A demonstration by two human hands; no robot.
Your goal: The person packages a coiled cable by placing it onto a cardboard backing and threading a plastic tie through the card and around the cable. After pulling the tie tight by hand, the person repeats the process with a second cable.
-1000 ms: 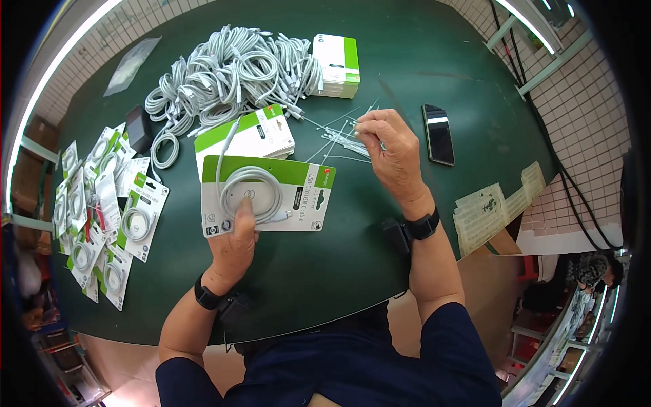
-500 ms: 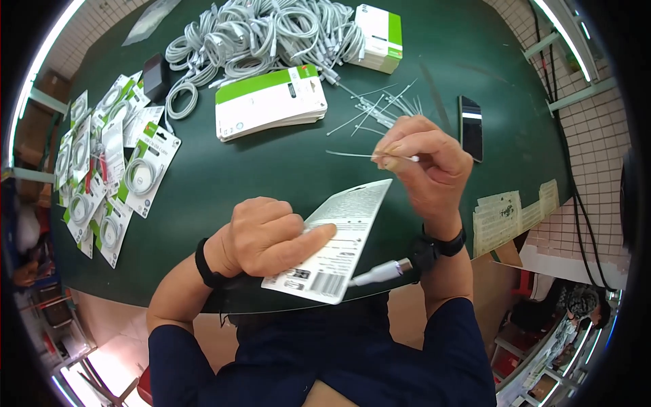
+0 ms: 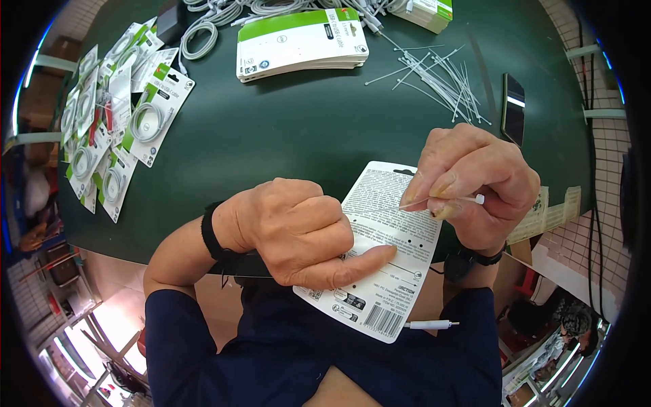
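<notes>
My left hand (image 3: 305, 234) is closed on a white packaging card (image 3: 407, 261), thumb flat over its printed back; the other fingers curl out of sight at its left edge. The card is tilted over the table's near edge, its hang hole at the far end. A white cable plug (image 3: 432, 325) sticks out from behind the card's lower right edge; the rest of that cable is hidden. Between thumb and fingertips, my right hand (image 3: 485, 183) pinches a thin white cable tie (image 3: 480, 199). The tie's head points right, and its tail reaches left across the card's face.
Ahead lie a stack of green-and-white cards (image 3: 298, 41), a heap of grey-white cables (image 3: 271, 7) and loose cable ties (image 3: 441, 81). Carded cables (image 3: 148, 122) with a red-handled tool (image 3: 108, 117) are piled at left, near a black block (image 3: 171, 22). A phone (image 3: 513, 108) lies at right.
The card has come nearer my body and turned its back more toward me. My right hand has moved down and right, bringing the cable tie over the card. The view has shifted toward the near edge.
</notes>
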